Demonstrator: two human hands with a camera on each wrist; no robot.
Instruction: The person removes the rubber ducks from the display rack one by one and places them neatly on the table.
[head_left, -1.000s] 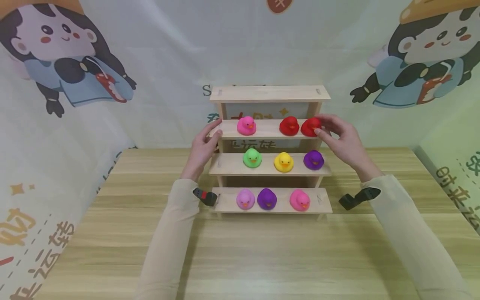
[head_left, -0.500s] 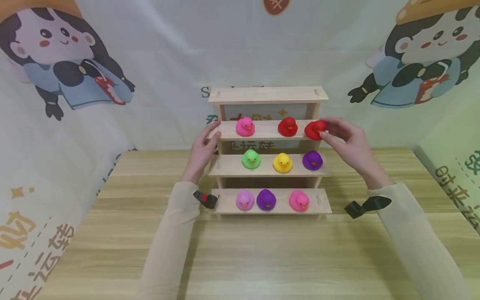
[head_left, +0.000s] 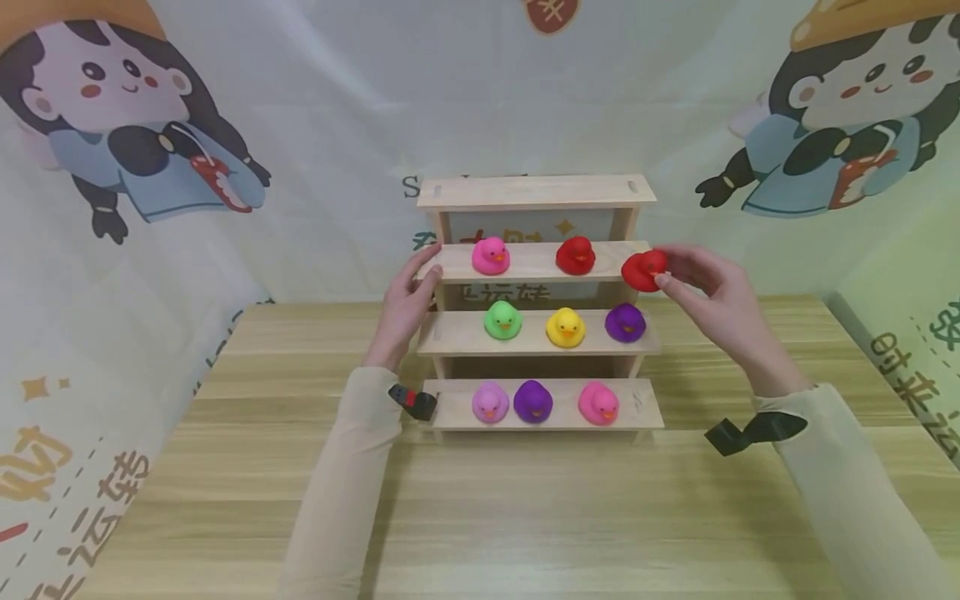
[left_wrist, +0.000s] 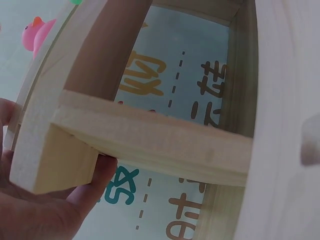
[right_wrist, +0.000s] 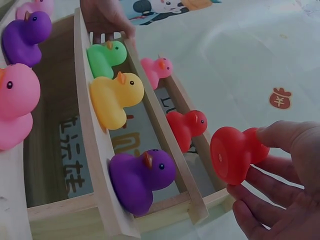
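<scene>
My right hand pinches a red rubber duck by its head between thumb and fingers. The right wrist view shows that duck off the shelf, its flat base turned outward. With my left hand I grip the left end of the stepped wooden shelf; the left wrist view has thumb and fingers on both sides of a board. A second red duck and a pink duck sit on the tier below the top. Green, yellow and purple ducks occupy the tier beneath.
Lilac, purple and pink ducks line the lowest tier. The shelf stands on a wood-grain table. Behind and beside it hangs a printed cloth with cartoon figures.
The red duck in my right hand has come off the right end of its tier, moving right and slightly toward me. My left hand stays on the shelf.
</scene>
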